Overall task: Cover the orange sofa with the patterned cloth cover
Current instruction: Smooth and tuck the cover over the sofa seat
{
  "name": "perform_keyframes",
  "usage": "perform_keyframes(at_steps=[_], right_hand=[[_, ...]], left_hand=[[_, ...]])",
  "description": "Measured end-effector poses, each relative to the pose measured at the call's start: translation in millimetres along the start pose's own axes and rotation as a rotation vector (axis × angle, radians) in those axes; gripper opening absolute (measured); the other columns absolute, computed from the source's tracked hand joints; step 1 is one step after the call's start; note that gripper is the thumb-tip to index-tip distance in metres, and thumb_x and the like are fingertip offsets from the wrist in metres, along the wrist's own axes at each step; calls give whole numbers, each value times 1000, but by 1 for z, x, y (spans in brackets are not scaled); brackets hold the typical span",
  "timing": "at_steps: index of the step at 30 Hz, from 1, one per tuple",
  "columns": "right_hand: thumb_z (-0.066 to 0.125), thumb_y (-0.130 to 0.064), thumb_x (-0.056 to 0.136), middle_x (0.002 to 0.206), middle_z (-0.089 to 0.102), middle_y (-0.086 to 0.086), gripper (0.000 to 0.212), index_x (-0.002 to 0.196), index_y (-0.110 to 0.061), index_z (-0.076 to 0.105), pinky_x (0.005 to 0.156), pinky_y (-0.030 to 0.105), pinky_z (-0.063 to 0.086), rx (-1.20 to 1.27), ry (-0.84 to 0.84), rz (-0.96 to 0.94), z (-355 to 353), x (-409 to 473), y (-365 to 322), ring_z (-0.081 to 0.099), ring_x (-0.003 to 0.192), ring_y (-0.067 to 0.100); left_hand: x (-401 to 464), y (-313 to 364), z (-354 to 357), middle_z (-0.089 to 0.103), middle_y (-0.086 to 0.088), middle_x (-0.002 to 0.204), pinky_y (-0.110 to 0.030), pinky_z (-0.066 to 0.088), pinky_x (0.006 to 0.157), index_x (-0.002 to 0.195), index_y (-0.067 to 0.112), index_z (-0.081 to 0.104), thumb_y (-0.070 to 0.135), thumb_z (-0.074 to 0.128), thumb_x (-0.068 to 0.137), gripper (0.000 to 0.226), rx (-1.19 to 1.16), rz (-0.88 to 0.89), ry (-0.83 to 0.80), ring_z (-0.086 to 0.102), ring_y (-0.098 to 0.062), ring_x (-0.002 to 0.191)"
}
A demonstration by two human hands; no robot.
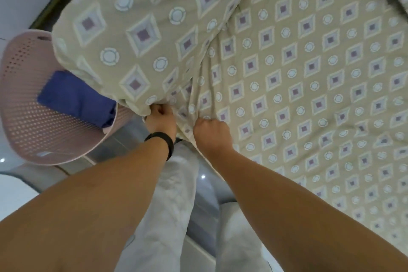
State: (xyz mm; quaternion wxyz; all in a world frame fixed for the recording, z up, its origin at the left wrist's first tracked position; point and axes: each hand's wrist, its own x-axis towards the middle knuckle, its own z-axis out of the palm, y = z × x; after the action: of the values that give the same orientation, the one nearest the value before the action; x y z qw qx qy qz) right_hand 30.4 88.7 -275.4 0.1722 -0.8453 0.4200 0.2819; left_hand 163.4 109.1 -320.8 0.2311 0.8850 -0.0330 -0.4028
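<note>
The patterned cloth cover [287, 77], beige with purple diamonds and pale circles, lies over the whole sofa, so no orange shows. It drapes over the armrest at upper left and spreads across the seat to the right. My left hand [161, 117], with a black band on its wrist, grips the cloth's lower edge under the armrest. My right hand [212, 133] is a fist clutching a bunch of the same cloth at the seat's front corner. Folds run up from between both hands.
A pink perforated laundry basket [33, 117] stands on the floor to the left, with a folded blue cloth [75, 97] in it. My light trousers [167, 205] and the grey glossy tiled floor [203, 216] lie below the hands. A dark strip runs behind the armrest.
</note>
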Motion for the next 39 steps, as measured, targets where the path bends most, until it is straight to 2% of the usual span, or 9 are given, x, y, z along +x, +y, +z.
perform_keyframes(at_steps=[4, 8, 12, 16, 19, 26, 33, 36, 39], right_hand=[[50, -13, 93, 99, 69, 8, 23, 112, -11, 63, 65, 33, 41, 191, -152, -79, 6, -6, 6, 69, 88, 32], [44, -24, 99, 101, 67, 7, 22, 114, -14, 56, 65, 34, 38, 261, -212, -64, 11, -18, 25, 67, 89, 33], [36, -37, 103, 103, 66, 5, 31, 117, -17, 56, 68, 35, 42, 400, -171, -91, 17, -28, 27, 65, 91, 31], [35, -39, 103, 113, 64, 2, 30, 115, -21, 55, 80, 42, 52, 518, -134, 20, 43, -63, 50, 62, 101, 28], [38, -36, 103, 128, 57, -2, 30, 126, -24, 53, 82, 40, 52, 547, -69, 140, 69, -101, 81, 55, 115, 23], [49, -30, 99, 135, 46, 1, 40, 138, -22, 43, 91, 40, 47, 501, 6, 343, 142, -209, 169, 51, 118, 26], [66, -41, 90, 134, 46, 4, 53, 135, -25, 41, 89, 44, 50, 450, 44, 553, 227, -312, 222, 51, 117, 29], [73, -38, 85, 131, 53, 6, 51, 126, -19, 51, 82, 44, 48, 418, 95, 611, 257, -340, 234, 57, 107, 31], [80, -28, 81, 112, 62, 6, 39, 112, -14, 62, 74, 43, 48, 361, 278, 579, 282, -357, 242, 61, 90, 32]], left_hand=[[-4, 17, -13, 66, -10, 116, -33, 42, 85, 109, 8, 63, 26, 52, 99, 23, 40, -11, 92, 60, -31, 108], [-9, 23, -10, 60, -17, 125, -38, 40, 81, 127, 4, 56, 29, 44, 103, 37, 270, 14, 176, 59, -38, 112], [-26, 33, -2, 39, -24, 151, -44, 36, 109, 148, 0, 39, 19, 44, 105, 48, 810, 104, -69, 43, -40, 137], [-54, 27, 5, 68, -13, 109, -38, 46, 75, 119, 7, 64, 29, 43, 103, 34, 1342, 544, -225, 63, -33, 97], [-83, 17, 18, 64, -9, 114, -43, 46, 81, 121, 12, 58, 22, 44, 99, 28, 1668, 1092, -331, 60, -32, 104], [-169, -2, 103, 60, -8, 120, -44, 44, 88, 123, 15, 54, 21, 41, 100, 27, 1809, 1485, -506, 58, -31, 104], [-253, -53, 173, 59, -7, 112, -42, 40, 78, 118, 14, 55, 11, 41, 93, 29, 1819, 1827, -612, 57, -31, 93], [-285, -67, 194, 56, -8, 117, -44, 39, 79, 123, 15, 50, 15, 41, 97, 28, 1836, 1880, -610, 55, -32, 99], [-310, -84, 217, 51, -10, 126, -47, 42, 88, 130, 14, 44, 21, 43, 101, 30, 1919, 1763, -596, 53, -34, 111]])
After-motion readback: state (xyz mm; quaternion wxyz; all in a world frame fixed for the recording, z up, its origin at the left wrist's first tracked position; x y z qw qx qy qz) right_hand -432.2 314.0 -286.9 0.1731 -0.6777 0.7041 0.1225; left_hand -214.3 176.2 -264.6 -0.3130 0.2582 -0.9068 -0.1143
